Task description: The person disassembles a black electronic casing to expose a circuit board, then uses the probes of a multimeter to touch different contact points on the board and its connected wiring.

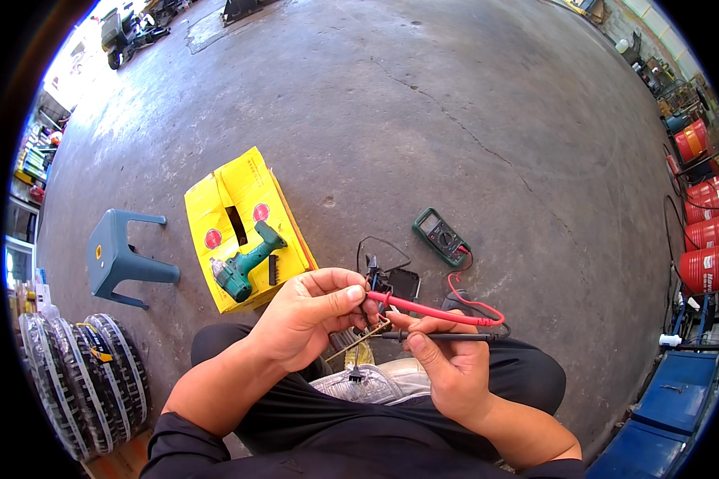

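My left hand (310,313) pinches the front end of a red multimeter probe (427,308), together with thin wires that I cannot make out well. In my right hand (458,369) is a black multimeter probe (473,337), held between thumb and fingers with its tip toward my left hand. The red probe's back end lies above the right fingers. Beyond the left fingertips is a small black part with wires (375,275). A thin wire ends in a small black connector (355,374) below the hands. Leads run to a green multimeter (442,237) on the floor.
A yellow cardboard box (236,180) at the left carries a green cordless power tool (252,259). Beside it is a blue-grey plastic stool (120,255). Several tyres (88,383) stand at lower left. Red drums (707,267) and a blue metal cabinet (667,391) line the right.
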`<state>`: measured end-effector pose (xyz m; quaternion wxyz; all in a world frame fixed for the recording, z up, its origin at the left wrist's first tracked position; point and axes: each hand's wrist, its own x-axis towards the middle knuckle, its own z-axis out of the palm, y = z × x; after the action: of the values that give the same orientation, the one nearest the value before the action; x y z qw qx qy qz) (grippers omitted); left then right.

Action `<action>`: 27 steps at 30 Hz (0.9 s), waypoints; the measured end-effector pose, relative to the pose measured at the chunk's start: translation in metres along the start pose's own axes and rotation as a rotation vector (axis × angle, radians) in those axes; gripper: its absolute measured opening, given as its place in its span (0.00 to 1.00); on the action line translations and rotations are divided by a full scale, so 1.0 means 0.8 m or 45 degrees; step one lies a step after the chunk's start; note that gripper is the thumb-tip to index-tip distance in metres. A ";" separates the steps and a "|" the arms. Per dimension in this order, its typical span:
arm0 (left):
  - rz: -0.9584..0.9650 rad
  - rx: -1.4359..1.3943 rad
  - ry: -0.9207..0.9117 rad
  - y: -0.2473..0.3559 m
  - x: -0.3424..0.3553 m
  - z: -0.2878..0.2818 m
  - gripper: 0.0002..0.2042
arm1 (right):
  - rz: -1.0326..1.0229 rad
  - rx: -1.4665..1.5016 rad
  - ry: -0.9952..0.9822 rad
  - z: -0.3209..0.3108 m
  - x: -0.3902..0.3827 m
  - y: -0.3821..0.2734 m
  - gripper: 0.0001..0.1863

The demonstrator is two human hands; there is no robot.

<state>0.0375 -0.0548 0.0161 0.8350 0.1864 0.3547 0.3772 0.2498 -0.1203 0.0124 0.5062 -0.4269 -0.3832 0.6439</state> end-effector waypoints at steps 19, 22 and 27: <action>-0.001 0.016 -0.001 -0.001 0.001 -0.004 0.06 | -0.380 -0.040 0.008 -0.010 -0.009 0.003 0.12; 0.000 0.014 0.003 -0.001 0.001 -0.004 0.06 | -0.253 -0.108 0.035 -0.007 -0.013 -0.006 0.13; 0.006 0.013 -0.004 -0.001 0.001 -0.005 0.06 | -0.205 -0.087 0.036 -0.008 -0.013 -0.006 0.13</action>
<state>0.0355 -0.0544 0.0121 0.8337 0.1923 0.3547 0.3771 0.2583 -0.1290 0.0164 0.5467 -0.4208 -0.4310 0.5817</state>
